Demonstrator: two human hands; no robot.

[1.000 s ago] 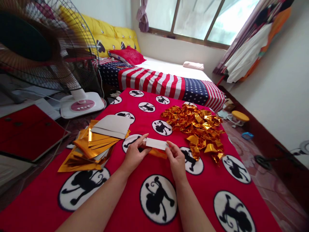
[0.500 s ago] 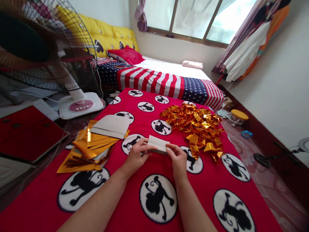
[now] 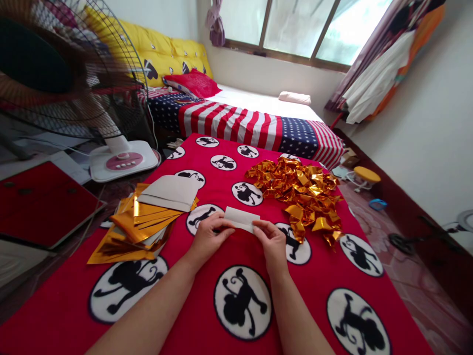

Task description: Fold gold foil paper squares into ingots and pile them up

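Note:
Between my two hands is a small sheet of paper, pale grey on the side that faces me and creased lengthwise. My left hand pinches its left end between thumb and fingers. At the right end, my right hand pinches it the same way. To the left lies a stack of gold foil paper, with pale-backed sheets on top. A heap of folded gold foil pieces spreads to the right of my hands.
The red cloth with round monkey prints covers the surface under my hands. A fan runs at the left, beside a dark red board. A bed stands beyond, and a yellow stool at the right.
The lower edge of the paper has been turned up a little, and my left fingers have shifted slightly down along its left end. The stack and the heap have not moved.

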